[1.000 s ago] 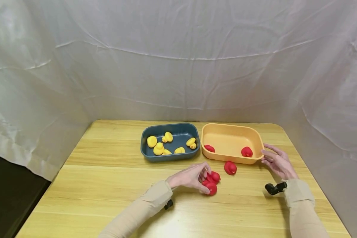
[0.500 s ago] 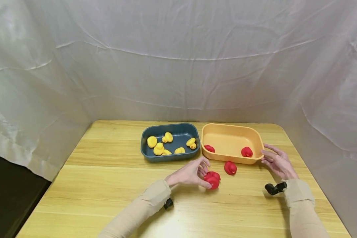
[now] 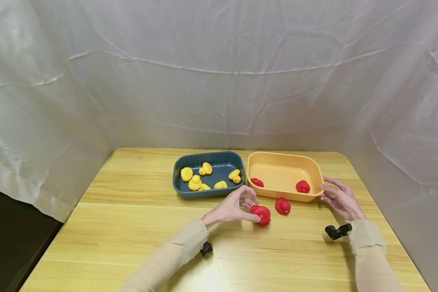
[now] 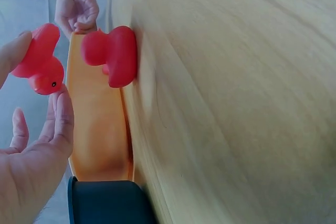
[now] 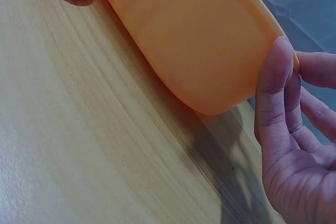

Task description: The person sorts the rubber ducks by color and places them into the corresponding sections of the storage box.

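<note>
My left hand [image 3: 232, 207] pinches a red rubber duck [image 3: 263, 215] between thumb and fingers, raised off the table. In the left wrist view the held duck [image 4: 39, 61] is tipped, with its eye showing. Below it another red duck [image 4: 122, 56] stands on the table, mostly hidden in the head view. My right hand [image 3: 342, 201] grips the right end of an orange bin [image 3: 277, 162], thumb on one side of the rim and fingers on the other. Two red ducks lie inside that bin. One more red duck [image 3: 282, 206] sits just in front of it.
Beside the orange bin, on its left, stands a dark blue bin [image 3: 222, 157] with several yellow ducks [image 3: 194, 182] in it. The wooden table [image 3: 131, 227] ends at a pale hanging sheet [image 3: 219, 81] behind. Black wrist cameras [image 3: 338, 231] hang from both sleeves.
My left hand has lifted the red duck it holds and carried it slightly forward, over the duck beneath. The right hand and both bins have stayed put.
</note>
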Demonstrator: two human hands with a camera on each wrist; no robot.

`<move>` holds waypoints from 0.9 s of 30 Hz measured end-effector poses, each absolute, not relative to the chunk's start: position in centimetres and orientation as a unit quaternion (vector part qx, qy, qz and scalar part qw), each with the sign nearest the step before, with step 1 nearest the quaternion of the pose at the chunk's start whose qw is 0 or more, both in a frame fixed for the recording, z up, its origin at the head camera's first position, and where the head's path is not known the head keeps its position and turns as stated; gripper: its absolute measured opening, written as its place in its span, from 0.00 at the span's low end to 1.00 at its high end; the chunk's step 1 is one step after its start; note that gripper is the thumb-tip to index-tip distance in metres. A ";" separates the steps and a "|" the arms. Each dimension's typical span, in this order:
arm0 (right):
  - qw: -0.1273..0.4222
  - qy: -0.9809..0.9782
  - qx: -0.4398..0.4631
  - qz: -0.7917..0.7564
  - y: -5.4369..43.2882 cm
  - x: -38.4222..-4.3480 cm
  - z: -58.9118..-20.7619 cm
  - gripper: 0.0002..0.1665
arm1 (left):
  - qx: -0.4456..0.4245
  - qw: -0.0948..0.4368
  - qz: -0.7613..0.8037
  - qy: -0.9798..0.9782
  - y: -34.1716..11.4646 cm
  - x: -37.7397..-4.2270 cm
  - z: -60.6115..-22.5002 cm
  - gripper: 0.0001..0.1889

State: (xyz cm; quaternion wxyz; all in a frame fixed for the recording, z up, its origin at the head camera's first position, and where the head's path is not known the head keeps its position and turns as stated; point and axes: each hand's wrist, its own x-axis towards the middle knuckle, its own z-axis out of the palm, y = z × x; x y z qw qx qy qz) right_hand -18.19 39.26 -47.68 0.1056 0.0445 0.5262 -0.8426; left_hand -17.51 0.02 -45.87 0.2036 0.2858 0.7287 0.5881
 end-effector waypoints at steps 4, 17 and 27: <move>0.105 0.528 0.044 -0.841 39.3 -18.2 -47.7 0.19 | 0.282 0.200 0.608 0.715 0.1 -17.7 -45.9 0.31; 0.105 0.528 0.046 -0.841 39.3 -18.2 -47.7 0.19 | 0.255 0.190 0.645 0.695 0.1 -18.1 -45.3 0.29; 0.103 0.530 0.048 -0.840 39.3 -18.1 -47.5 0.18 | 0.252 0.152 0.631 0.717 0.5 -19.1 -44.7 0.30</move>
